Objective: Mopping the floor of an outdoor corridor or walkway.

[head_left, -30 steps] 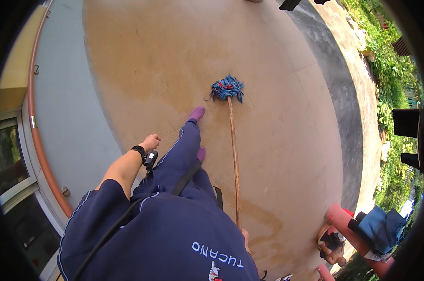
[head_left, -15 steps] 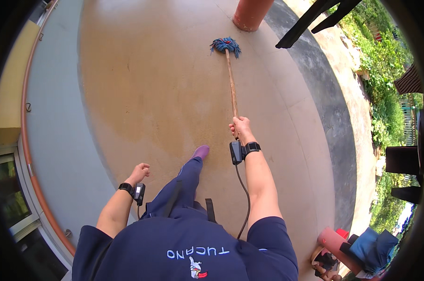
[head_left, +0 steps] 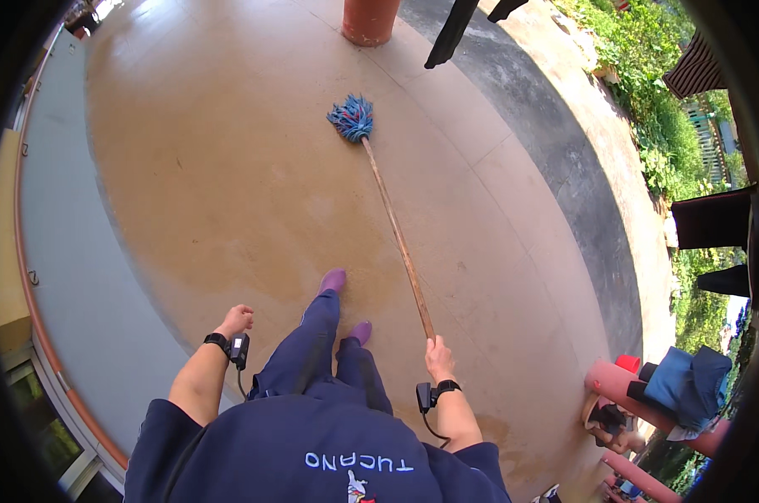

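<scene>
My right hand is wrapped round the end of a mop's wooden handle. The handle slants away from me, up and to the left. At its far end the blue, stringy mop head, with some red strands, lies on the floor. My left hand hangs out to the left of my legs, fingers curled in, holding nothing that I can see. Each wrist wears a black strap with a small cabled device.
The tan floor looks damp in patches. A red-brown pillar rises beyond the mop head. Along the left runs a grey strip with a rail. A dark grey strip and greenery border the right. Blue cloth hangs at lower right.
My right hand has drawn back toward my body, pulling the mop head nearer and leftward. The mop strands have spread out. Both my feet now show. My left hand stays low at the left.
</scene>
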A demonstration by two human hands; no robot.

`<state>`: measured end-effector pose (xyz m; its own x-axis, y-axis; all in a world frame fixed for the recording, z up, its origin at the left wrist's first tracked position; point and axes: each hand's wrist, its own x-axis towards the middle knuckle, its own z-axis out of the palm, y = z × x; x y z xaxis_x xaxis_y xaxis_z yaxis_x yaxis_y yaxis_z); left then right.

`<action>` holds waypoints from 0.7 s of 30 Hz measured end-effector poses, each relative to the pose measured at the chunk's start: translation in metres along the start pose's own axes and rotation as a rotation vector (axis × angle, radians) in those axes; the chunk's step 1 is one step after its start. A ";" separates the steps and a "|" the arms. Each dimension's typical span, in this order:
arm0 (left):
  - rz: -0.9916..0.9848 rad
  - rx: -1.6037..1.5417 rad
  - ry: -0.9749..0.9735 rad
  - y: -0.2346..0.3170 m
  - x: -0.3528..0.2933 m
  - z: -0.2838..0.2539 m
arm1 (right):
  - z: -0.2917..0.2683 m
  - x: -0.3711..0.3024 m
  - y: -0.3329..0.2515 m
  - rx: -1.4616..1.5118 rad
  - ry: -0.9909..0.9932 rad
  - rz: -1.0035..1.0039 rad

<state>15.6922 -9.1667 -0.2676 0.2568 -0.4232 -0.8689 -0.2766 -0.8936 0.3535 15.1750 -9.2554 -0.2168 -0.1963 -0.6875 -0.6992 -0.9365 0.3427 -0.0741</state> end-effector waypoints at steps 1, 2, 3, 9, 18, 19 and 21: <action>0.031 0.035 0.000 0.010 0.009 0.004 | 0.015 -0.030 0.031 0.034 -0.024 0.064; 0.055 0.051 -0.003 0.024 0.014 0.011 | 0.029 -0.062 0.062 0.059 -0.029 0.090; 0.075 0.069 -0.008 0.039 0.015 0.021 | 0.044 -0.096 0.091 0.089 -0.041 0.118; 0.069 0.204 -0.054 0.065 0.021 0.092 | 0.117 -0.282 0.205 0.370 -0.111 0.314; 0.159 0.423 -0.186 0.071 0.004 0.165 | 0.113 -0.275 0.253 0.547 -0.209 0.244; 0.156 0.411 -0.181 0.074 0.005 0.162 | 0.104 -0.252 0.250 0.580 -0.204 0.197; 0.091 0.399 -0.122 0.078 0.012 0.151 | 0.082 -0.193 0.242 0.703 -0.210 0.093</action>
<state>15.5340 -9.2187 -0.3027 0.1098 -0.4553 -0.8835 -0.6360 -0.7153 0.2896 15.0096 -8.9872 -0.1578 -0.1399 -0.5229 -0.8409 -0.4976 0.7713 -0.3968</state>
